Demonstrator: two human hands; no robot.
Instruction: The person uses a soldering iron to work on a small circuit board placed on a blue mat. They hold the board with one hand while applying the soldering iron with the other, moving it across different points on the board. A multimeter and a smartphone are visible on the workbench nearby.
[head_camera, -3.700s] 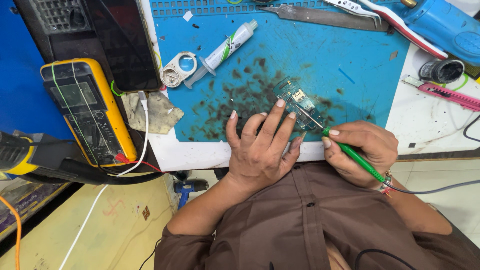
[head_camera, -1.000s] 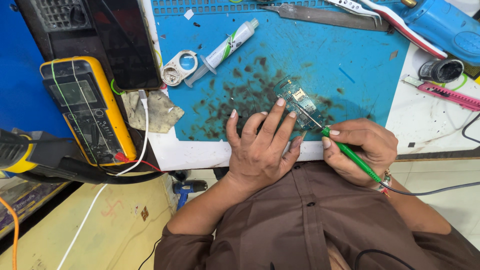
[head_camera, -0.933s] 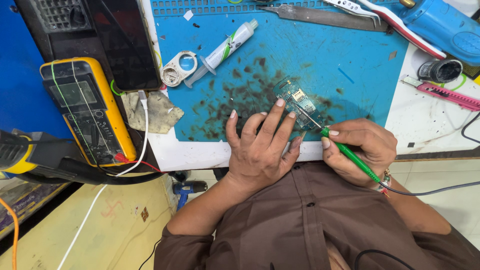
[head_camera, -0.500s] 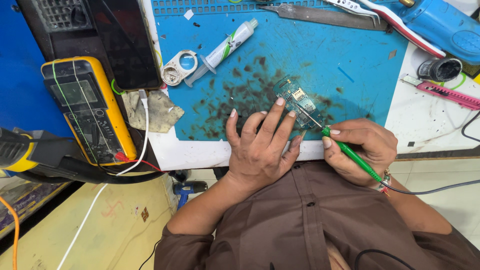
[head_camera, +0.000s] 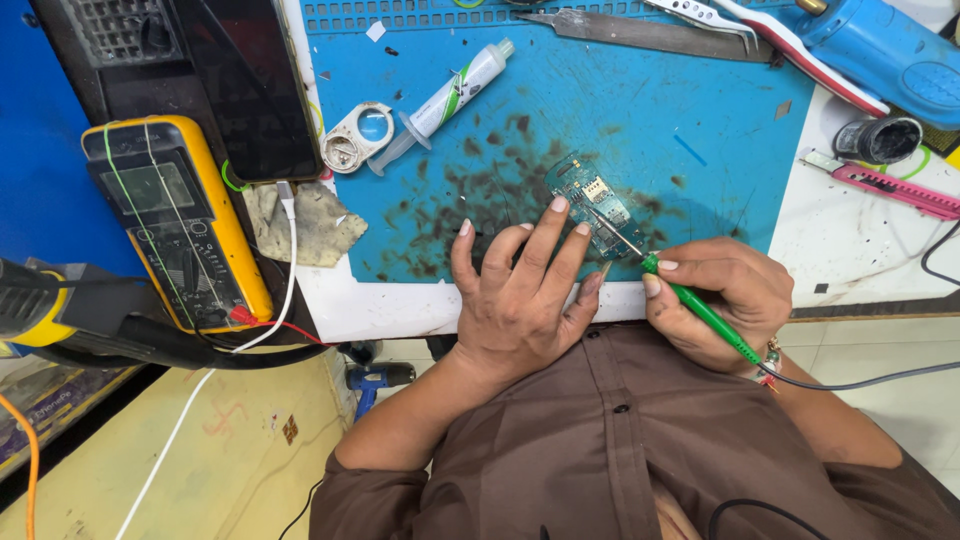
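Holding: the left hand (head_camera: 520, 300) lies spread, fingertips pressing a small circuit board (head_camera: 598, 205) flat against the blue work mat (head_camera: 700, 130); nothing is clenched in it.
Right hand: the right hand (head_camera: 725, 300) grips a green-handled soldering iron (head_camera: 700, 308) like a pen, fingers closed round the handle, the metal tip resting on the board.
Board position: centre of the frame, on the scorched, dark-speckled patch of the mat, just above the left fingertips.
Handling, as I judge it: the board looks light, thin and stiff, easily slid about, and fragile at its small parts; best held by its edges or pinned flat at a bare corner, away from the hot tip.
Iron: stiff and light, safe only at the green handle; its cord trails to the lower right.
Containers: a white syringe tube (head_camera: 455, 92) with a green stripe lies at upper centre, contents not visible; a small round open case (head_camera: 360, 135) beside it shows a blue inside; a black cup (head_camera: 890, 140) at right, contents unclear.
Around: a yellow multimeter (head_camera: 175, 220) at left, a grey rag (head_camera: 305, 225) next to it, a blue hot-air tool (head_camera: 890, 55) at upper right, a pink utility knife (head_camera: 890, 185) at right.
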